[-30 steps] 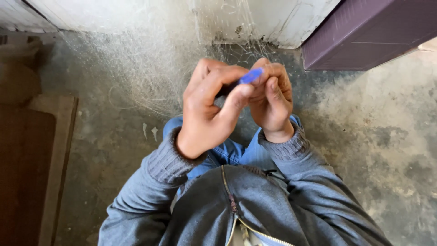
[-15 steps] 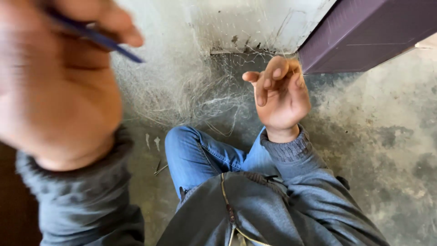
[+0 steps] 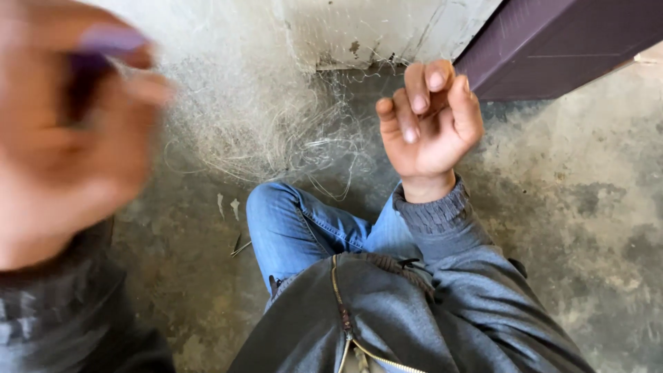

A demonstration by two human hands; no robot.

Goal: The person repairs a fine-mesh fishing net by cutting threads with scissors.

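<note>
Seated on the floor, grey jacket [image 3: 387, 311] zipped, one jeans knee [image 3: 276, 207] bent up in front of me. My left hand [image 3: 65, 131] is raised close to the lens and badly blurred; it is closed around a small blue-violet tool [image 3: 103, 41], pinched between thumb and fingers near the top, which looks like a netting needle though the blur hides its shape. My right hand [image 3: 428, 124] is out beyond the knee, palm toward me, fingers curled inward and bunched at the tips; they appear to pinch a strand of the net, but the line is too fine to make out in the grip, so I cannot tell for certain that it holds anything. Beyond both hands the net [image 3: 255, 117] lies heaped on the concrete floor [image 3: 573, 200], a pale tangle of thin filament running up against the white wall [image 3: 359, 27], with loose loops trailing toward my knee. A dark purple box [image 3: 559, 41] sits at the far right, apart from the net. Judgement on progress: the mending is mid-stitch, needle hand drawn well away from the other as if pulling a line tight. How much mesh is already repaired cannot be read here; most of the heap looks unsorted, so I judge much work is left.
</note>
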